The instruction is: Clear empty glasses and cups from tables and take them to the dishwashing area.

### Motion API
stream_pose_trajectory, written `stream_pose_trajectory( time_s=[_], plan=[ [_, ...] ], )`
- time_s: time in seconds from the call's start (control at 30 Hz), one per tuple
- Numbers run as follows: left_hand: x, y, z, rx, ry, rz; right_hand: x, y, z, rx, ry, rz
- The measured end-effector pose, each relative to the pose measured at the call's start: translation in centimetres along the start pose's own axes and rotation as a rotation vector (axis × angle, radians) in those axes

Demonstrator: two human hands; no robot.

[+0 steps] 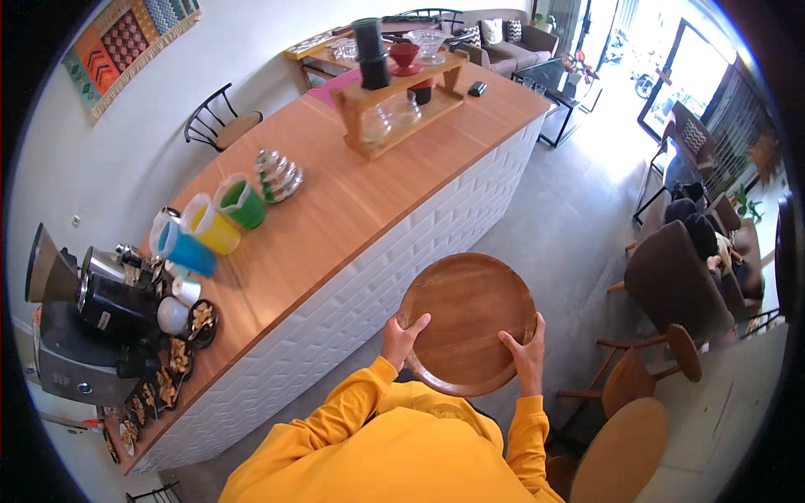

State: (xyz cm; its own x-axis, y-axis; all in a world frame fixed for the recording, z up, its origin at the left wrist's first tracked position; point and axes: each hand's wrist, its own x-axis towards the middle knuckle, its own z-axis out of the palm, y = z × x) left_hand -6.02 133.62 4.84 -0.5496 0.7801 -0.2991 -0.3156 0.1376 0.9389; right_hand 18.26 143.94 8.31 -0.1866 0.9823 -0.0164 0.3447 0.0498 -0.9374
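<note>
A round brown wooden tray (470, 323) with a raised rim is held out in front of my body, with nothing on it. My left hand (404, 338) grips its left edge, thumb lying over the rim and the other fingers hidden beneath. On the opposite edge, my right hand (528, 352) holds it the same way, thumb pointing inward. The tray is apart from the wooden-topped counter (335, 226), on the side where the white tiled front (360, 293) faces me.
On the counter stand blue (186, 248), yellow (211, 225) and green pitchers (241, 201), a dripper stand (402, 105), a coffee grinder (117, 293) and several snack dishes (179, 356). To the right are a round table (620, 453), a wooden chair (629, 381) and a seated person (704, 230).
</note>
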Motion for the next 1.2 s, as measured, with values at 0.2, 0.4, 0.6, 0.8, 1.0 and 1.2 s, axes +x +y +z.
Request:
stream_pose_trajectory(
  time_s=[0.2, 0.4, 0.6, 0.8, 1.0, 1.2],
  plan=[
    [7.5, 2.3, 11.7, 0.066, 0.151, 0.115, 15.5, 0.6, -5.4, -0.035, -0.068, 0.012],
    [17.9, 4.4, 24.1, 0.026, 0.09, 0.106, 30.9, 2.4, -10.7, 0.043, 0.017, 0.005],
    [32.4, 8.0, 38.5, 0.12, -0.091, 0.254, 46.5, 6.2, -17.5, 0.095, 0.206, -0.034],
    [43.6, 9.4, 50.6, 0.103, -0.225, 0.228, 59.4, 8.2, -23.0, 0.121, 0.378, 0.009],
    [53.8, 10.2, 60.3, 0.139, -0.131, 0.198, 75.2, 13.2, -25.6, 0.155, 0.282, 0.034],
    [65.0, 10.0, 69.0, 0.143, 0.074, 0.137, 93.7, 15.1, -27.1, 0.196, 0.137, -0.047]
  ],
)
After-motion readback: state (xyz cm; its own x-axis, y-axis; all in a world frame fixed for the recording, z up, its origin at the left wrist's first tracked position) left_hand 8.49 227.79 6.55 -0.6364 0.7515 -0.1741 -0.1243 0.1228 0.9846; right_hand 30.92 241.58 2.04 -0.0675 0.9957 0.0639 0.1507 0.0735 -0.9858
